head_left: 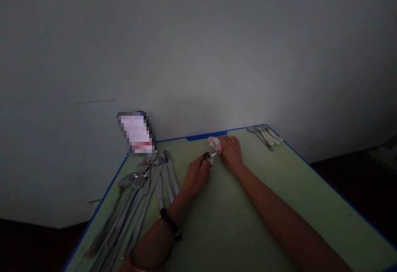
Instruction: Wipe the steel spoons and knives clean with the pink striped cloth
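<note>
My left hand, with a dark beaded bracelet at the wrist, is closed on a small spoon by its bowl end. The spoon's light neck points toward my right hand. That hand's fingers are wrapped on a pink and white cloth, which bunches out to the left of them. Whether the cloth goes round the spoon's handle is hidden by the right hand. Both hands are close together over the far middle of the pale green table.
Several metal spoons and table knives lie along the left side, partly under my left forearm. Small spoons, some white-handled, rest at the far right corner. A phone leans on the wall behind the table.
</note>
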A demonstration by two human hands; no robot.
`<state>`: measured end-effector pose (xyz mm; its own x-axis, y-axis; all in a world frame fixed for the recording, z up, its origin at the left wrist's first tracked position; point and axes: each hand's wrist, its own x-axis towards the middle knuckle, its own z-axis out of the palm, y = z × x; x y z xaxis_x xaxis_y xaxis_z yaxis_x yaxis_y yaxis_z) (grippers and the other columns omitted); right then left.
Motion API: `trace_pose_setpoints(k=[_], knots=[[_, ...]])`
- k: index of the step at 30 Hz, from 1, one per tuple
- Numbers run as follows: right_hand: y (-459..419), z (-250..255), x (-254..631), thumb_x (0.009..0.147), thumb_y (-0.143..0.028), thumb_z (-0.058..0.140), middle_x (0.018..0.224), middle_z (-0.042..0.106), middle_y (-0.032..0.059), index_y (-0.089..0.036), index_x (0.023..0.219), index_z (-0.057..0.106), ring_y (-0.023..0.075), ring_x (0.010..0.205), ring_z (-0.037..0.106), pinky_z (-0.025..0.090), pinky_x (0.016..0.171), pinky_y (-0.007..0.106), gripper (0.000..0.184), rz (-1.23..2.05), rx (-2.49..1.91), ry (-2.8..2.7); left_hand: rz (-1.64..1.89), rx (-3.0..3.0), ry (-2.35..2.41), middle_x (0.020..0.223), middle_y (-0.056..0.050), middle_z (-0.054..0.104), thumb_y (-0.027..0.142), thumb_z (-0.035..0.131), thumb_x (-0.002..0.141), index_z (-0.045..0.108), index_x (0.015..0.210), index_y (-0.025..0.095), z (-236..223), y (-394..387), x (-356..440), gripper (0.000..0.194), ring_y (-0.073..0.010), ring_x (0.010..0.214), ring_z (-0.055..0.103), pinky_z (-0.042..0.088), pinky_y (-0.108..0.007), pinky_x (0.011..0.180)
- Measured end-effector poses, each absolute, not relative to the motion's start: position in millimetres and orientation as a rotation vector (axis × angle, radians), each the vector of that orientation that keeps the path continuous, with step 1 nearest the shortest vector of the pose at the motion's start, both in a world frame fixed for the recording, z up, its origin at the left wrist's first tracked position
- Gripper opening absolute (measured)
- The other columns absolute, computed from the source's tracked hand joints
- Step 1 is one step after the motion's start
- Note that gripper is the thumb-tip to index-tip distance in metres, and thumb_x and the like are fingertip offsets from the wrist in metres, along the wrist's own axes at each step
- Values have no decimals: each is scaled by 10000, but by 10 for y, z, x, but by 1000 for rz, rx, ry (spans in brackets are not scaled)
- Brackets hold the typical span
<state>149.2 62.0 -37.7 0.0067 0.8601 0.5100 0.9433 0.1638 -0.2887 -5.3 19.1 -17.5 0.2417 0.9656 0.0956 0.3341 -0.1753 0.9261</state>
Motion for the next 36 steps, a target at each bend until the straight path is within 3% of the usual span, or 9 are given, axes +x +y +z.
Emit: trace_pose_setpoints(k=[4, 7, 10, 13, 15, 19, 22, 30, 36], knots=[[626, -398, 1519, 891, -282, 363, 1048, 571, 97, -211, 1117, 519, 232, 1037, 432, 156, 971, 402, 284, -229, -1778, -1706, 966, 1687, 1215, 493, 43, 470, 274, 397, 772, 513, 665, 173, -182, 198, -64, 187, -110, 427, 443, 306, -202, 423], [628, -418, 1535, 892, -271, 353, 1041, 573, 101, -213, 1115, 524, 232, 1031, 443, 182, 958, 400, 287, -196, -1813, -1688, 1015, 1693, 1230, 505, 45, 463, 309, 423, 791, 511, 694, 171, -185, 176, -80, 189, -104, 431, 439, 307, -200, 431], [630, -433, 1539, 865, -225, 391, 1026, 579, 97, -218, 1120, 524, 220, 987, 465, 257, 905, 359, 287, -108, -1764, -1804, 1090, 1676, 1250, 578, 43, 491, 373, 400, 835, 501, 901, 169, -179, 141, -85, 237, -100, 452, 460, 339, -197, 447], [646, -453, 1547, 792, -158, 473, 1030, 580, 85, -223, 1114, 530, 213, 959, 473, 310, 841, 326, 334, -8, -1691, -1944, 1157, 1655, 1211, 696, 34, 528, 378, 391, 857, 316, 1220, 191, -173, 119, -71, 415, -85, 463, 479, 378, -189, 458], [674, -475, 1563, 751, -145, 514, 1029, 578, 78, -216, 1104, 536, 211, 957, 473, 325, 830, 320, 360, 38, -1653, -1952, 1180, 1664, 1158, 714, 41, 520, 371, 428, 849, 242, 1279, 212, -181, 119, -54, 494, -74, 463, 478, 398, -184, 467], [768, -530, 1627, 722, -139, 539, 1053, 556, 83, -175, 1075, 547, 190, 971, 474, 350, 826, 297, 355, 127, -1566, -1855, 1276, 1692, 1138, 789, 19, 519, 352, 574, 769, 425, 1081, 208, -216, 143, -23, 375, -93, 604, 540, 432, -186, 515], [828, -555, 1676, 750, -131, 504, 1058, 560, 83, -174, 1070, 556, 186, 982, 476, 352, 834, 296, 327, 139, -1551, -1845, 1377, 1675, 1148, 814, 17, 516, 323, 623, 740, 440, 980, 211, -228, 157, -20, 322, -107, 690, 556, 433, -180, 539], [730, -466, 1600, 754, -170, 544, 1016, 610, 78, -188, 1071, 576, 200, 950, 496, 346, 835, 300, 319, 163, -1441, -2019, 1496, 1666, 1161, 962, -52, 549, 330, 535, 826, 484, 1087, 197, -232, 193, -52, 298, -139, 763, 559, 444, -223, 584], [672, -433, 1513, 761, -170, 522, 1006, 611, 92, -169, 1071, 573, 201, 942, 502, 355, 823, 311, 315, 207, -1274, -2142, 1510, 1688, 1127, 889, -49, 604, 345, 549, 817, 617, 900, 175, -213, 201, -55, 201, -172, 798, 564, 440, -278, 701]])
